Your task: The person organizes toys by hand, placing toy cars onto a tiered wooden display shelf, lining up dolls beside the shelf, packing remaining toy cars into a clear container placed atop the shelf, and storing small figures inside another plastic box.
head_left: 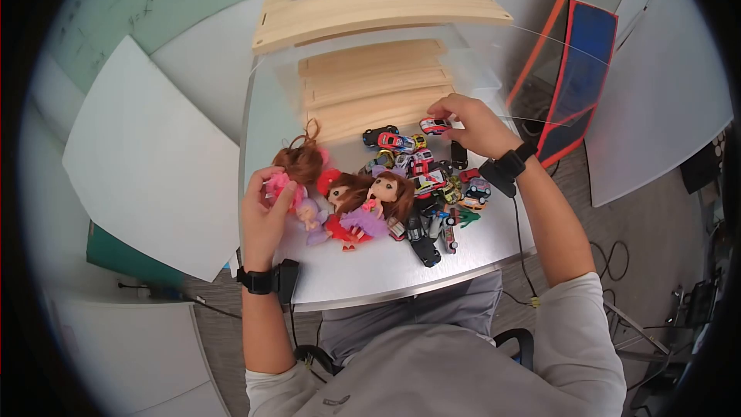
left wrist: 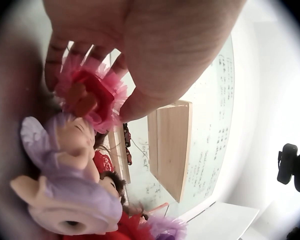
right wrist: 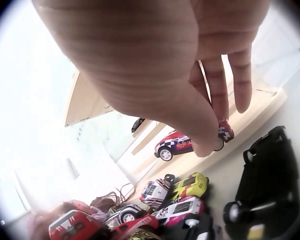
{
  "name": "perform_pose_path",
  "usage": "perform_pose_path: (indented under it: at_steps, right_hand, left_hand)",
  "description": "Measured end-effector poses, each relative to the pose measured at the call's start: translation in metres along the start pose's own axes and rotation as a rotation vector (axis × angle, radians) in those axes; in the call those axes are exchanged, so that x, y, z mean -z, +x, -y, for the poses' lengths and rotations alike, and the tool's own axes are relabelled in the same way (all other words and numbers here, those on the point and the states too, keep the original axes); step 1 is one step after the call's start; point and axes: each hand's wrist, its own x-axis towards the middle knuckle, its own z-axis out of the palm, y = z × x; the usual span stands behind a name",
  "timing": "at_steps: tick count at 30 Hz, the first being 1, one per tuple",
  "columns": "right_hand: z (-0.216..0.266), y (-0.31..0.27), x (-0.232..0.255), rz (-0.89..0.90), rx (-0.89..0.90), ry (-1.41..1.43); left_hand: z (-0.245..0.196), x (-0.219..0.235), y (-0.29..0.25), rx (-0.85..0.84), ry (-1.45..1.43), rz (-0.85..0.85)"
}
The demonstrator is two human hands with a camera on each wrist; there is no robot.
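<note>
My left hand (head_left: 265,220) grips a doll in a pink tulle dress (left wrist: 110,85), its brown hair (head_left: 299,161) spread toward the shelf. Against that doll lies a small lilac winged figurine (left wrist: 82,197). To its right a doll in a purple skirt (head_left: 365,221) overlaps a red-dressed doll (head_left: 336,194). Between thumb and fingers, my right hand (head_left: 480,130) pinches a red, white and blue toy car (right wrist: 175,145) at the front of the wooden shelf. A black toy car (right wrist: 265,185) is close below this hand. Several other toy cars (head_left: 429,182) lie heaped between the hands.
A wooden shelf unit (head_left: 378,11) with clear side panels stands at the back of the silver table (head_left: 324,278). A green toy (head_left: 467,217) sits by the heap's right edge. White boards (head_left: 154,154) stand left of the table. A cable (head_left: 527,255) hangs from the right wrist camera.
</note>
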Motion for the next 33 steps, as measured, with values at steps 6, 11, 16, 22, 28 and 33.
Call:
perform_pose_path:
  at_steps: [6,11,16,22,28,33]
  right_hand:
    - [-0.009,-0.001,0.000,0.074,-0.043,-0.209]
    - [-0.017,-0.004,0.002,0.073,-0.041,-0.176]
    - [-0.013,-0.006,0.003,0.060,-0.018,-0.237]
    - [0.009,0.021,0.017,-0.215,0.119,-0.363]
    - [0.016,0.098,0.039,-0.380,0.119,-0.790]
    - [-0.014,0.156,0.038,-0.702,0.171,-0.697]
  left_hand:
    - [0.000,0.000,0.000,0.011,0.001,0.006]
    - [0.006,0.003,0.001,-0.022,0.027,0.018]
    - [0.009,0.004,0.002,-0.033,0.031,0.029]
    - [0.002,0.000,0.000,-0.012,0.021,0.009]
    - [0.003,0.002,0.002,0.042,-0.028,0.015]
    - [0.000,0.001,0.001,0.029,-0.011,0.002]
